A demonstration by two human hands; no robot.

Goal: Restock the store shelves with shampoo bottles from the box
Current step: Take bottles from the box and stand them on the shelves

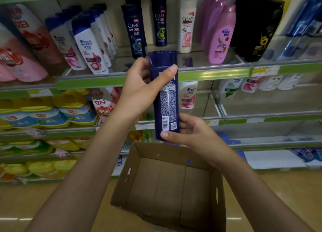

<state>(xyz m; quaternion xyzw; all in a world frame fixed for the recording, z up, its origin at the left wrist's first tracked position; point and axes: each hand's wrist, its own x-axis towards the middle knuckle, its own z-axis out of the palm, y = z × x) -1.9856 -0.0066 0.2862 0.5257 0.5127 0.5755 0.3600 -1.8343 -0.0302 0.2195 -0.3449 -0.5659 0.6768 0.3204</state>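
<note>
Both hands hold one dark blue shampoo bottle [164, 94] upright in front of the shelves, above the far edge of the cardboard box [167, 184], which sits on the floor near the person and looks empty from this angle. The left hand [139, 88] pinches the upper part of the bottle, thumb across the back label and fingers wrapped behind near the cap; the right hand [190, 132] is pressed around the base, thumb across the bottom edge and fingers out of sight behind. The bottle's back label with its barcode faces the camera, so its front already points at the shelves, which is the wrong way for display unless it is turned. The likely slot is the bare stretch of the upper shelf [214, 73] just beyond the cap, between the dark blue bottles [133, 33] on the left and the white bottle [187, 24] on the right. The main risk seems to be clipping those neighbours while sliding it in: they stand close and tall, and a nudge could topple one into the row behind. Lifting too low could catch the base on the shelf's raised front lip. A slick plastic body held mostly by fingertips could also slip when one hand lets go
</note>
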